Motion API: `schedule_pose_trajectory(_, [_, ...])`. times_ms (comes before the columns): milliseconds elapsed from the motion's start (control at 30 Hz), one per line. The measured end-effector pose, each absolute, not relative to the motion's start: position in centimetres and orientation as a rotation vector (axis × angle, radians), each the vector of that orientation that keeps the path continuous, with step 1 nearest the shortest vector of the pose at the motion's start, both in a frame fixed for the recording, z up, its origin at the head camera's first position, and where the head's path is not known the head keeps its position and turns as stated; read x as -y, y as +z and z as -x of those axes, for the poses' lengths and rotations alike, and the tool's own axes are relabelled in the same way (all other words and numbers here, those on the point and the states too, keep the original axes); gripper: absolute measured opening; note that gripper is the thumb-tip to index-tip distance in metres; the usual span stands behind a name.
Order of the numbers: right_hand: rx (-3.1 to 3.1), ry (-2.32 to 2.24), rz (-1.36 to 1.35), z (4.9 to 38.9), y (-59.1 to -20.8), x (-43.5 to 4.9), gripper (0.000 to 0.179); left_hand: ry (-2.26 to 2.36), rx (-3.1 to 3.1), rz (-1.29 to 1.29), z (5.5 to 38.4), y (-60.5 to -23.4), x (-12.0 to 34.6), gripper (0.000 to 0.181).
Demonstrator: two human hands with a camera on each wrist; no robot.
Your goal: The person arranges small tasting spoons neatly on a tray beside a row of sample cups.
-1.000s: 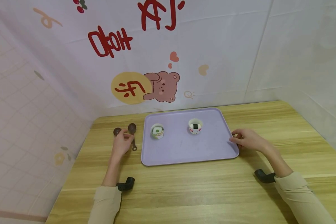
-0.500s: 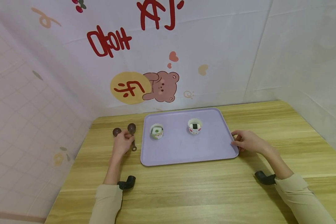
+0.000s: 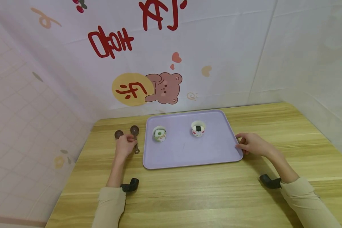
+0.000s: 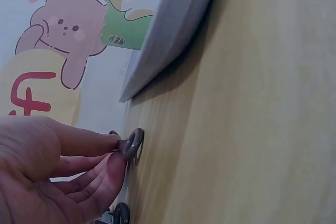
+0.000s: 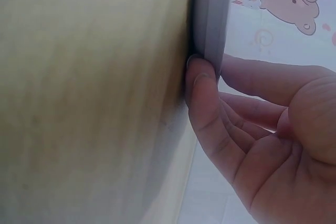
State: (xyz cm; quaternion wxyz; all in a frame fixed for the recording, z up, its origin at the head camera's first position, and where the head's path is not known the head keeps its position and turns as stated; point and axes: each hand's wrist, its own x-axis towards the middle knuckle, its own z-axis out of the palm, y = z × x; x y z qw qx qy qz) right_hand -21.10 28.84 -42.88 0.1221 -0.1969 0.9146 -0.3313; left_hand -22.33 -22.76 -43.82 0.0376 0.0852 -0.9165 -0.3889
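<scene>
My left hand is by two dark brown spoons with round bowls, left of a lilac tray. In the left wrist view, thumb and forefinger pinch the handle of one spoon close behind its ring end. The right-hand spoon shows its bowl and ring; the other spoon shows only its bowl, its handle hidden behind the hand. At the tray's right side, my right hand grips the edge. The right wrist view has fingertips under the tray rim and the thumb on top.
On the tray stand two small patterned cups: one cup holds a white and green piece, the other cup a white piece with a black band. A wooden table lies below. Behind it hangs a printed white cloth.
My right fingers have closed in a little farther on the tray's edge. My left hand has shifted slightly at the spoons. Tray and cups stay nearly in place.
</scene>
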Motion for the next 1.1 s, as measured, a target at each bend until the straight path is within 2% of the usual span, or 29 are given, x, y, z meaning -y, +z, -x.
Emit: schedule_pose_trajectory(1100, [-2.686,-0.961,0.591,21.08,-43.06,-28.69,0.039,-1.165,2.832,-0.254,22.65,-44.08,22.68,0.020])
